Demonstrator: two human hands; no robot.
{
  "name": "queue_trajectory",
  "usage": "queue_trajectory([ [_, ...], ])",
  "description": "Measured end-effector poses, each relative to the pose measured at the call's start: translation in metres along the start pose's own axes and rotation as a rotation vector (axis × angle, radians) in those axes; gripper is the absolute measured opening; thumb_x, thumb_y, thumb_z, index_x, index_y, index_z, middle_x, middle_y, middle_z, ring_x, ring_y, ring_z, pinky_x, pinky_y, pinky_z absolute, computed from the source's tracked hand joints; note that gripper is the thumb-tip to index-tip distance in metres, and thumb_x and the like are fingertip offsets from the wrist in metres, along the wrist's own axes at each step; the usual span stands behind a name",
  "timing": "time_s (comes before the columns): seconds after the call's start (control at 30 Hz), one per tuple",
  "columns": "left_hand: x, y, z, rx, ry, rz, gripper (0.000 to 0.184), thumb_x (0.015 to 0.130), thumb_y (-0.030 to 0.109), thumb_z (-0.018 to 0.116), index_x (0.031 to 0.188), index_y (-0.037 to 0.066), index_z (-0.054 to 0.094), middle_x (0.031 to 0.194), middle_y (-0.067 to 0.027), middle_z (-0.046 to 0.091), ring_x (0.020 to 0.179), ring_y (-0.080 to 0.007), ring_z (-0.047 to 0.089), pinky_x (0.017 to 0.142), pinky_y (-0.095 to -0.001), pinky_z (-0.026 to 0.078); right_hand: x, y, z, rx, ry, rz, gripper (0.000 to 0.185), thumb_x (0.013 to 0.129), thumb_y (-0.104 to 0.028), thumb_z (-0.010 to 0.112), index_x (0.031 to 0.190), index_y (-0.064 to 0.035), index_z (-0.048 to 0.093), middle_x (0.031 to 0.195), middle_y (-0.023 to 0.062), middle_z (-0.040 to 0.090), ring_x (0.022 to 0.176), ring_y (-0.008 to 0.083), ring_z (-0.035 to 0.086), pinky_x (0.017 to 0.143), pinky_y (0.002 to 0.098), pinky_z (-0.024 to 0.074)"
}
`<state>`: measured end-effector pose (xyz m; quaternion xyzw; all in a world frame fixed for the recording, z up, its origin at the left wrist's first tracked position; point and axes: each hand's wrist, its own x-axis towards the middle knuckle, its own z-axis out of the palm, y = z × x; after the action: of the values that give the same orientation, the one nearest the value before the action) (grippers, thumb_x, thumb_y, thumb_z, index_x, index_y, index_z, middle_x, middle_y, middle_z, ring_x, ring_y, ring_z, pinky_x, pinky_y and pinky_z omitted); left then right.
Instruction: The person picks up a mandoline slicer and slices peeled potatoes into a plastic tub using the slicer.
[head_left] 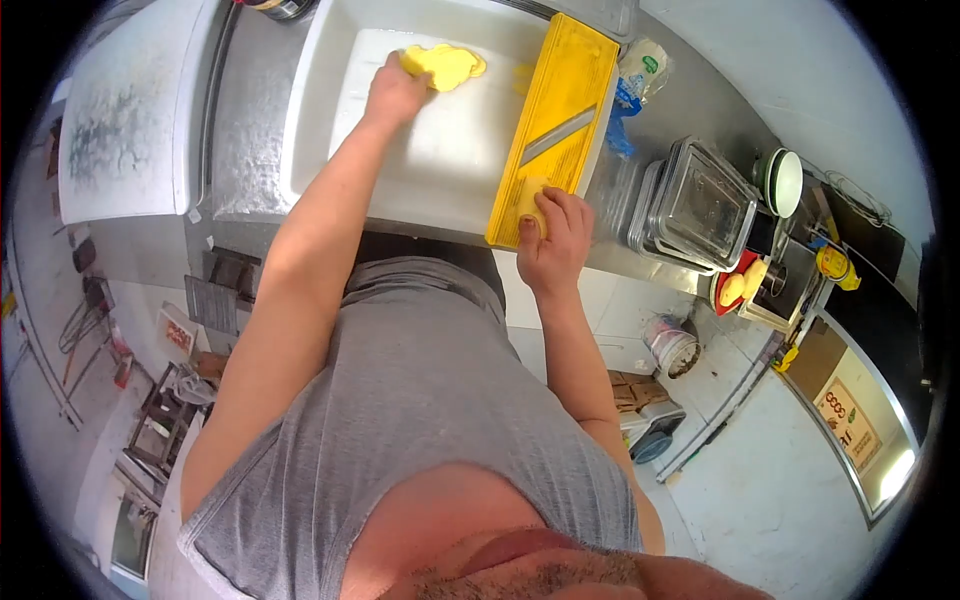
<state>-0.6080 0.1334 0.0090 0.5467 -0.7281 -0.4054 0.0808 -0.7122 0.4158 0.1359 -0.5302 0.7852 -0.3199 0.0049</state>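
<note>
A yellow slicer board [565, 95] with a slanted metal blade lies across the right side of a white tub [310, 110]. My right hand [556, 235] grips a peeled, pale yellow piece [531, 205] against the board's near end, below the blade. Over at the tub's far left part, my left hand [397, 92] has its fingers at the edge of a pile of thin yellow slices [445, 66]; the fingertips are partly hidden by the slices. A few more slices show faintly beside the board's left edge.
Stacked clear containers [700, 205] stand right of the board. Near the board's far end lie a plastic bag [643, 70] and a blue wrapper [620, 130]. Farther right are white bowls [787, 184] and a red plate with yellow pieces [735, 290]. A white lid-like surface [130, 110] is at left.
</note>
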Motion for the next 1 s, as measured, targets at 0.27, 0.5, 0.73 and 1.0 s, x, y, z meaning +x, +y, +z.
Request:
queue_trajectory([
  [0.27, -0.070, 0.036, -0.009, -0.310, -0.559, 0.042, 0.039, 0.098, 0.029, 0.055, 0.122, -0.001, 0.062, 0.097, -0.0084, 0.069, 0.083, -0.0158, 0.063, 0.076, -0.0297, 0.052, 0.001, 0.002, 0.004, -0.035, 0.072, -0.021, 0.027, 0.084, -0.025, 0.070, 0.094, -0.0006, 0.066, 0.102, 0.0143, 0.064, 0.096, 0.0369, 0.058, 0.085, 0.0435, 0.0481],
  [0.5, -0.113, 0.043, 0.019, -0.670, -1.062, 0.006, 0.032, 0.100, 0.025, 0.055, 0.119, 0.000, 0.061, 0.100, -0.0047, 0.067, 0.085, -0.0139, 0.064, 0.077, -0.0283, 0.053, 0.000, -0.001, 0.008, -0.066, 0.121, -0.027, 0.018, 0.075, -0.013, 0.074, 0.086, -0.0007, 0.067, 0.097, 0.0141, 0.065, 0.089, 0.0353, 0.059, 0.077, 0.0426, 0.0508],
  [0.73, -0.111, 0.043, 0.024, -0.722, -1.150, -0.037, 0.032, 0.097, 0.022, 0.062, 0.118, -0.001, 0.060, 0.102, -0.0085, 0.065, 0.084, -0.0147, 0.064, 0.076, -0.0282, 0.056, -0.003, -0.008, 0.012, -0.165, 0.090, -0.047, 0.016, 0.076, -0.013, 0.070, 0.085, 0.0006, 0.068, 0.095, 0.0141, 0.065, 0.091, 0.0352, 0.058, 0.082, 0.0422, 0.0499],
  [1.0, -0.116, 0.047, 0.017, -0.691, -1.121, -0.014, 0.029, 0.099, 0.020, 0.059, 0.120, 0.000, 0.058, 0.095, -0.0051, 0.063, 0.079, -0.0124, 0.063, 0.073, -0.0271, 0.056, 0.004, -0.011, 0.016, -0.225, 0.091, -0.050, 0.018, 0.077, -0.016, 0.069, 0.085, 0.0009, 0.068, 0.093, 0.0138, 0.064, 0.091, 0.0347, 0.057, 0.081, 0.0430, 0.0492],
])
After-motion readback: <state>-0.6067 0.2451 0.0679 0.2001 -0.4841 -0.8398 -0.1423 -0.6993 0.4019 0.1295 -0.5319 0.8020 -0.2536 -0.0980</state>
